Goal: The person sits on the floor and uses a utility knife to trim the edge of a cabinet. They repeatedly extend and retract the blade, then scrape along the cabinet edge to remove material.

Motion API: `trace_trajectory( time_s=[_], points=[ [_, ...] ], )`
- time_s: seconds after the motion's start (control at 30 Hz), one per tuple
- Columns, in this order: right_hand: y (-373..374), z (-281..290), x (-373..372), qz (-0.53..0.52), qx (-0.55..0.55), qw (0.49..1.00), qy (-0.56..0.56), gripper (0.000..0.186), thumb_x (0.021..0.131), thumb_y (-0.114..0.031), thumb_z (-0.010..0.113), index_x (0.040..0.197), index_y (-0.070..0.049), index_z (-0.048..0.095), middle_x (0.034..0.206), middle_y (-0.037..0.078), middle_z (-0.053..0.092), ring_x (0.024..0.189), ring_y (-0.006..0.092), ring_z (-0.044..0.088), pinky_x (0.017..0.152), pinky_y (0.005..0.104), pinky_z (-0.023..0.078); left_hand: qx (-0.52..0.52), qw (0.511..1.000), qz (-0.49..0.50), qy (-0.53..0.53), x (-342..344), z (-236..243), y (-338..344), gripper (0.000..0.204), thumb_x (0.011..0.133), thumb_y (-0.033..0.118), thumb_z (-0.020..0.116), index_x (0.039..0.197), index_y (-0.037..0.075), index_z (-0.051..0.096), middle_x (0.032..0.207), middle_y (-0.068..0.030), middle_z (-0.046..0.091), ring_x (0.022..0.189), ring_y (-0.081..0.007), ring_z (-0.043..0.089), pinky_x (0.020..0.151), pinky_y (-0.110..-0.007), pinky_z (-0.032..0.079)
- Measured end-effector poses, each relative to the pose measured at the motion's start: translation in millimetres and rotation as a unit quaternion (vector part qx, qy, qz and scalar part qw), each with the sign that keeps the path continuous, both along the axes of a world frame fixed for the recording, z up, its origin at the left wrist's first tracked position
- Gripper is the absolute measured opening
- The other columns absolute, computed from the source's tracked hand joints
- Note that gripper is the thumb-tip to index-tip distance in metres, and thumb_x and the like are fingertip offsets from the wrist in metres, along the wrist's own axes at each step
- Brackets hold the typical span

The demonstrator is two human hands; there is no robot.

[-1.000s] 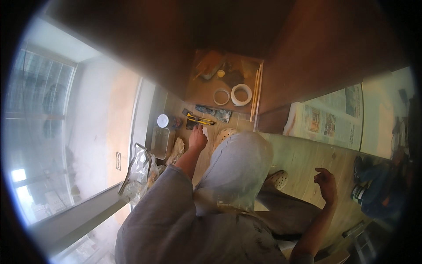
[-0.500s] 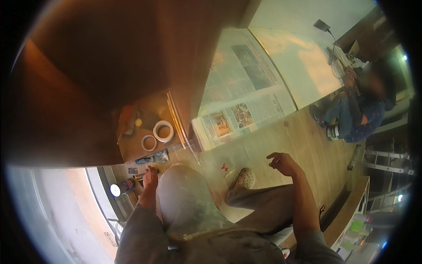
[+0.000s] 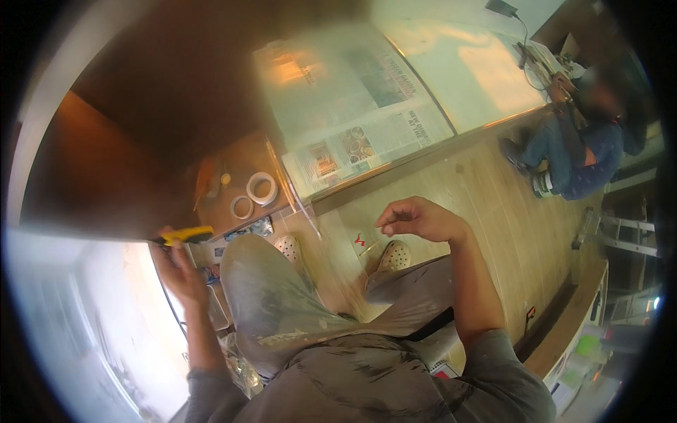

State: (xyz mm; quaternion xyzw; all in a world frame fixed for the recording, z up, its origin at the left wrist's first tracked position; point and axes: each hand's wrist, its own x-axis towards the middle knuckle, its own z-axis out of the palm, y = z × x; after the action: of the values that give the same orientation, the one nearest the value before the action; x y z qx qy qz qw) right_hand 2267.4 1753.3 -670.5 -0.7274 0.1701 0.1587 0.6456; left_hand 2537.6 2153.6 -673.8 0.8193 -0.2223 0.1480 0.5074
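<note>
Holding: one yellow cutter [image 3: 189,233], in the left hand [image 3: 185,276], fingers closed round it, raised at far left beside the lower edge of the dark brown panel [image 3: 134,151]; whether it touches that panel, and whether its blade is out, cannot be told. Right hand [image 3: 422,220]: half open, fingers loosely bent, nothing seen in it, above the floor [image 3: 451,201].

Stage, as judged: early. Done: cutter in hand; newspaper [image 3: 338,116] spread flat on the ledge beside the pale panel [image 3: 469,77]. Left: no cut is seen under the cutter; the large tape roll [image 3: 261,203] and small tape roll [image 3: 242,217] lie unheld on the brown board [image 3: 229,156], thin sticks [image 3: 281,168] along its right side.

Edges and room: left hand close-set, the panel's edge above, a clear tub [image 3: 219,310] below the wrist, the left knee [image 3: 247,271] to its right. Right hand freer, open floor around it, one red scrap [image 3: 360,240] and the right shoe [image 3: 396,255] underneath. Far right, well apart: one seated co-worker [image 3: 589,158], one stepladder [image 3: 630,224]
</note>
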Motion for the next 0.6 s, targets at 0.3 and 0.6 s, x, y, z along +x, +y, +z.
trace_trajectory(
  time_s=[0.3, 0.6],
  points=[
    [46, 83, 42, 0.021, 0.091, 0.961, -0.261, 0.066, 0.108, -0.021, 0.064, 0.165, -0.012, 0.033, 0.135, 0.007, 0.062, 0.12, 0.016, 0.064, 0.091, 0.0306, 0.059, -0.038, 0.926, -0.309, 0.212, -74, 133, -187, 0.015, 0.095, 0.01, 0.081, 0.097, 0.003, 0.067, 0.094, -0.0012, 0.069, 0.084, -0.0067, 0.064, 0.075, -0.025, 0.052],
    [39, 63, 19, -0.13, 0.164, 0.96, -0.186, 0.048, 0.11, -0.025, 0.058, 0.153, -0.008, 0.046, 0.117, 0.007, 0.065, 0.091, 0.0134, 0.064, 0.077, 0.029, 0.051, -0.229, 0.818, -0.382, 0.365, -69, 68, -240, 0.024, 0.099, 0.02, 0.078, 0.105, -0.002, 0.071, 0.099, -0.0085, 0.072, 0.086, -0.018, 0.068, 0.081, -0.035, 0.058]
  ],
)
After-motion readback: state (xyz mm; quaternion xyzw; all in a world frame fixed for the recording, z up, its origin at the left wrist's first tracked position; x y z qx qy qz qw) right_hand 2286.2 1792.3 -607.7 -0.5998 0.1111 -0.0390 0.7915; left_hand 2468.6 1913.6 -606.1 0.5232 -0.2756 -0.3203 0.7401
